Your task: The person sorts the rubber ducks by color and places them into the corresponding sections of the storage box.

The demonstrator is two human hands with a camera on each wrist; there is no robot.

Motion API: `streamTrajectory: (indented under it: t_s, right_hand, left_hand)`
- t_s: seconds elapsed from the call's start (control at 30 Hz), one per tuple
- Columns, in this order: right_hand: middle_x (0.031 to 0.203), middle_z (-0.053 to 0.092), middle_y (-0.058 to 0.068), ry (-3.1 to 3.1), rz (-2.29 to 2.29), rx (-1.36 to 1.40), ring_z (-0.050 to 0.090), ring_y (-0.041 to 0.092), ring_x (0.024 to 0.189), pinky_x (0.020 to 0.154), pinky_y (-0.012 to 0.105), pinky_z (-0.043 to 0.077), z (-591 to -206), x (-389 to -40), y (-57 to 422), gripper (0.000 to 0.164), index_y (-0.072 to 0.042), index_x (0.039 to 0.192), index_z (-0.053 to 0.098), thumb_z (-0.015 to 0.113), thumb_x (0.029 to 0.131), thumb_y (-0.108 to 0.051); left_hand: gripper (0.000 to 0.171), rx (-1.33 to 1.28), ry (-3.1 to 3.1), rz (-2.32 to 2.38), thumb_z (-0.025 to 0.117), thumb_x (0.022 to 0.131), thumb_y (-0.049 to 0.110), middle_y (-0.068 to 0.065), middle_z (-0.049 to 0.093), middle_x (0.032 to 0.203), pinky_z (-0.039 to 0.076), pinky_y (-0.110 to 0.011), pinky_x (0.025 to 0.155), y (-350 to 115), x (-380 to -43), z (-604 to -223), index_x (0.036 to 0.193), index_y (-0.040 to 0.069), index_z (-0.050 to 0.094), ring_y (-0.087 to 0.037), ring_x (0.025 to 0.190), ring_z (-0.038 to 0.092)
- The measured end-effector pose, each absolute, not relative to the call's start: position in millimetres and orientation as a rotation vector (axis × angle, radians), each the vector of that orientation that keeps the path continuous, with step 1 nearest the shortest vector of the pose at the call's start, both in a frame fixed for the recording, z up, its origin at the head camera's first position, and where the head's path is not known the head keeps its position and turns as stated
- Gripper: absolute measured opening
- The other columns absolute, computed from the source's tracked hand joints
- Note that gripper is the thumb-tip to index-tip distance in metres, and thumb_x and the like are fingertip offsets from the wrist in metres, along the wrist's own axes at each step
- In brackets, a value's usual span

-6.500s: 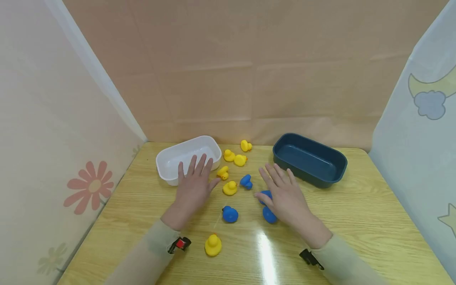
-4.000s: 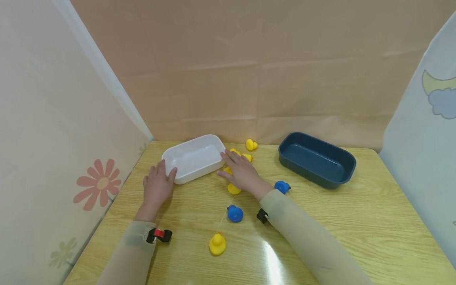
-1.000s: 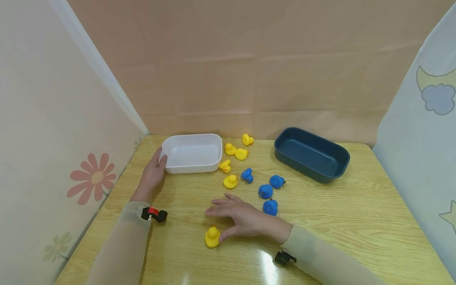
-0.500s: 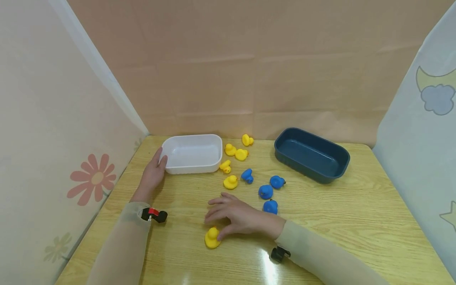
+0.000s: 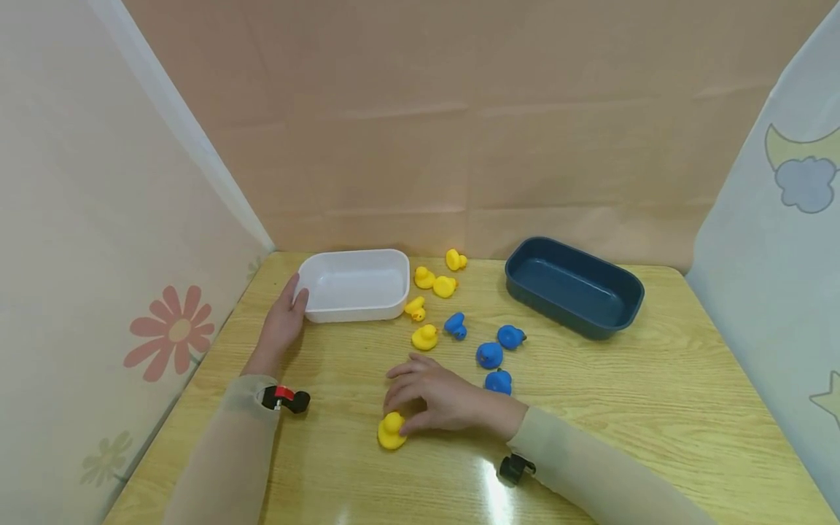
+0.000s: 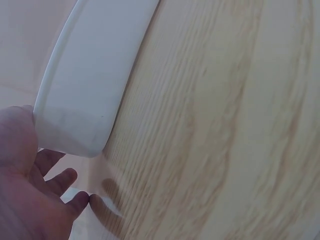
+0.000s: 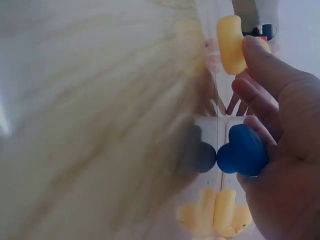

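Observation:
My left hand (image 5: 281, 321) grips the left end of a white plastic basin (image 5: 357, 314), thumb at its rim and fingers round the end wall in the left wrist view. My right hand (image 5: 440, 394) pinches a yellow rubber duck (image 5: 390, 435) between thumb and fingers near the front of the table. In the right wrist view this duck (image 7: 230, 45) stands apart from its reflection in the tabletop. A blue rubber duck (image 7: 245, 152) sits on the table beneath the palm, hidden from the head view. Another yellow duck (image 7: 231, 212) lies beyond it.
Several yellow ducks, one the nearest duck (image 5: 424, 337), lie right of the basin. Several blue ducks, among them the middle duck (image 5: 489, 355), lie right of centre. A dark blue basin (image 5: 580, 321) stands at the back right. Fabric walls (image 5: 459, 146) enclose the wooden table (image 5: 623, 437).
The white basin has been turned from slanted to straight, with my left hand now on its end. My right hand moved to the front yellow duck, closed on it and raised it slightly.

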State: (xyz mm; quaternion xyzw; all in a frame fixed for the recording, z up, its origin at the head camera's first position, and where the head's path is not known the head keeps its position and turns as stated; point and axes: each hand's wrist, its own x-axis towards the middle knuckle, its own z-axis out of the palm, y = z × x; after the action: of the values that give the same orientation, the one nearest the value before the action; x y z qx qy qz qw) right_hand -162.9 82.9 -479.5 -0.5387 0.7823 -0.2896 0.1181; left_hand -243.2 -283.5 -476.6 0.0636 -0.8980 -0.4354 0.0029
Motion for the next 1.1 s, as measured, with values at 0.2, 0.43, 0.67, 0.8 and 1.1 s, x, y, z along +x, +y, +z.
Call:
streamTrajectory:
  t_s: [0.2, 0.43, 0.67, 0.8, 1.1]
  right_hand:
    - [0.128, 0.076, -0.018, 2.307, -0.984, -1.509, 0.050, 0.019, 0.151, 0.134, 0.062, 0.015, -477.9, -167.2, 87.7, 0.030, -0.024, 0.126, 0.081, 0.089, 0.097, -0.028]
    - [0.136, 0.075, -0.011, 2.421, -1.031, -1.343, 0.053, 0.018, 0.148, 0.133, 0.055, 0.022, -474.0, -173.6, 93.4, 0.029, -0.024, 0.128, 0.080, 0.086, 0.100, -0.032]
    - [0.136, 0.073, -0.001, 2.564, -1.183, -1.120, 0.056, 0.030, 0.144, 0.129, 0.057, 0.032, -454.5, -192.4, 98.1, 0.031, -0.017, 0.129, 0.080, 0.086, 0.100, -0.028]
    - [0.136, 0.074, 0.001, 2.694, -1.224, -0.936, 0.049, 0.041, 0.151, 0.126, 0.063, 0.037, -442.4, -208.9, 100.0, 0.036, -0.015, 0.132, 0.079, 0.086, 0.101, -0.031]
    - [0.140, 0.070, 0.008, 2.827, -1.267, -0.644, 0.061, 0.039, 0.136, 0.114, 0.058, 0.050, -432.5, -240.8, 104.1, 0.043, -0.011, 0.138, 0.076, 0.082, 0.103, -0.035]
  left_hand:
    - [0.074, 0.209, -2.739, -1.379, 0.033, 0.119, 0.056, -0.017, 0.019, 0.182, 0.014, -0.059, 0.134, -283.0, -244.2, -480.8, 0.179, 0.016, 0.018, -0.040, 0.168, 0.015]
    - [0.073, 0.213, -2.646, -1.444, 0.035, 0.119, 0.054, -0.013, 0.020, 0.182, 0.014, -0.059, 0.135, -280.4, -246.9, -487.3, 0.178, 0.015, 0.019, -0.038, 0.168, 0.014]
    - [0.073, 0.223, -2.579, -1.469, 0.036, 0.119, 0.055, -0.013, 0.026, 0.181, 0.017, -0.056, 0.135, -277.1, -249.2, -487.9, 0.178, 0.015, 0.024, -0.035, 0.168, 0.018]
    - [0.071, 0.234, -2.490, -1.484, 0.042, 0.118, 0.053, -0.014, 0.032, 0.178, 0.021, -0.053, 0.134, -275.0, -251.6, -492.2, 0.175, 0.011, 0.032, -0.034, 0.166, 0.024]
    - [0.066, 0.278, -2.365, -1.552, 0.045, 0.119, 0.049, -0.014, 0.041, 0.174, 0.025, -0.049, 0.133, -264.3, -252.4, -502.1, 0.170, 0.008, 0.043, -0.033, 0.164, 0.031]
